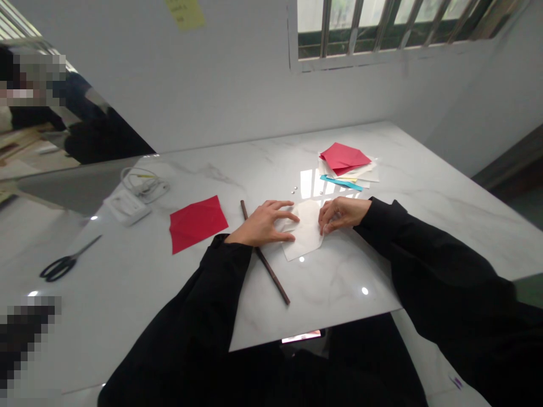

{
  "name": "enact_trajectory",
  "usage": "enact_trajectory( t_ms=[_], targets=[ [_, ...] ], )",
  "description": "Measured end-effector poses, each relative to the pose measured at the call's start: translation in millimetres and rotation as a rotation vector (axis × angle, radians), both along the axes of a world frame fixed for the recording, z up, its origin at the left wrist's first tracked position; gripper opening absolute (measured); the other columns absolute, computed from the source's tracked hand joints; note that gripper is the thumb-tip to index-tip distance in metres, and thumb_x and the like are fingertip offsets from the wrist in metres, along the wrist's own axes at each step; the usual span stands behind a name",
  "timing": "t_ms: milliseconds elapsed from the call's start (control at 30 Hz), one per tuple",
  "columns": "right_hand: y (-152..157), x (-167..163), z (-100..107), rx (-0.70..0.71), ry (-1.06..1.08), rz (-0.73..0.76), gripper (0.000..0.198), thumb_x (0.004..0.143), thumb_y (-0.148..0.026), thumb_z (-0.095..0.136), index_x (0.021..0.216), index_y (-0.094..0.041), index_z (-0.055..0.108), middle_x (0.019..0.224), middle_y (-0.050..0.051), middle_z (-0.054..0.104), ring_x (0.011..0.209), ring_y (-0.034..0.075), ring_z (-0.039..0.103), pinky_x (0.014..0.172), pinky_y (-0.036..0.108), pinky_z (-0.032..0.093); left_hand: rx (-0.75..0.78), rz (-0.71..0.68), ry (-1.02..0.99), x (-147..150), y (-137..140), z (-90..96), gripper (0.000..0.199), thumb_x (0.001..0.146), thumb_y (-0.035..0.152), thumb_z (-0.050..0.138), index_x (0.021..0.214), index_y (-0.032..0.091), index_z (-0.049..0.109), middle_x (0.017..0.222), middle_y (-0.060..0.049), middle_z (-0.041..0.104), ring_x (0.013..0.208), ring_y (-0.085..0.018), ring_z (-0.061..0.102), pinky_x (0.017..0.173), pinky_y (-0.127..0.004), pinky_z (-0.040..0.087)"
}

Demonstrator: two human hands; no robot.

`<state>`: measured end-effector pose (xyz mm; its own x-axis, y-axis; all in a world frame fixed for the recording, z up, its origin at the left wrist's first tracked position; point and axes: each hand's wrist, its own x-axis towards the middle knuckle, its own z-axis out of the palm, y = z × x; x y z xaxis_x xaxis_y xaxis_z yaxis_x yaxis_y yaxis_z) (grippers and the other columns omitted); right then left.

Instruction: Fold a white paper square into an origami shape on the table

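Observation:
A piece of white paper (306, 234) with folded-looking edges lies on the marble-patterned table between my hands. My left hand (269, 222) rests at its left side, fingers apart, with the fingertips touching the paper. At the right edge, my right hand (339, 215) has its thumb and fingers closed in a pinch on the paper. A dark brown stick (271, 275) runs diagonally under my left wrist. Left of that lies a creased red paper sheet (197, 223).
A stack of folded red, white and blue papers (345, 161) lies at the back right. Black-handled scissors (63, 267) and a white box (127, 206) with a cable are on the left. A phone (302, 337) shows below the table's front edge (339, 326).

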<state>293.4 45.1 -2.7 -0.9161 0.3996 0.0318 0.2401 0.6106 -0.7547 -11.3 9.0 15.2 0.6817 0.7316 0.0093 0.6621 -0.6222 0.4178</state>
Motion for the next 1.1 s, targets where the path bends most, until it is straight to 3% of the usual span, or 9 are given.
enact_trajectory(
  t_ms=[200,367,533,700,1100],
  targets=[
    [-0.4,-2.6,-4.4,0.028,-0.017,-0.085,0.026,0.093,-0.044,0.075,0.100,-0.021,0.086,0.096,0.007,0.080,0.081,0.017,0.064,0.073,0.029,0.047,-0.009,-0.010,-0.001,-0.8,1.1,-1.0,0.043,0.080,0.042,0.091,0.121,0.035,0.079,0.155,-0.003,0.059,0.141,-0.034,0.049,0.120,-0.054,0.037],
    [-4.2,-12.9,-11.9,0.061,-0.031,-0.253,0.026,0.088,-0.044,0.079,0.098,-0.021,0.087,0.083,0.004,0.076,0.072,0.015,0.059,0.068,0.028,0.044,-0.015,-0.009,0.021,-0.1,0.0,0.2,0.044,0.081,0.043,0.090,0.123,0.037,0.078,0.152,-0.002,0.062,0.140,-0.034,0.049,0.119,-0.055,0.038],
    [-10.4,-27.6,-17.2,0.102,0.043,-0.387,0.018,0.085,-0.034,0.081,0.099,-0.023,0.086,0.088,0.004,0.077,0.076,0.016,0.061,0.073,0.028,0.046,-0.007,-0.009,0.035,0.3,-1.1,1.3,0.044,0.081,0.043,0.089,0.124,0.037,0.078,0.152,-0.002,0.062,0.139,-0.034,0.049,0.119,-0.054,0.038],
    [-17.6,-37.5,-20.9,0.052,0.089,-0.523,0.031,0.077,-0.029,0.087,0.107,-0.025,0.082,0.089,0.002,0.076,0.081,0.017,0.065,0.077,0.028,0.047,0.000,-0.013,0.045,-0.3,-0.5,-0.3,0.045,0.082,0.043,0.088,0.125,0.037,0.078,0.152,-0.003,0.062,0.140,-0.035,0.049,0.119,-0.055,0.038],
    [-17.6,-40.5,-21.1,0.082,0.055,-0.513,0.042,0.076,-0.028,0.089,0.116,-0.023,0.078,0.097,0.003,0.076,0.090,0.018,0.064,0.079,0.029,0.048,0.002,-0.015,0.058,-1.0,-1.3,0.2,0.047,0.084,0.047,0.086,0.129,0.040,0.076,0.155,-0.002,0.060,0.142,-0.036,0.047,0.119,-0.057,0.037]
  ],
)
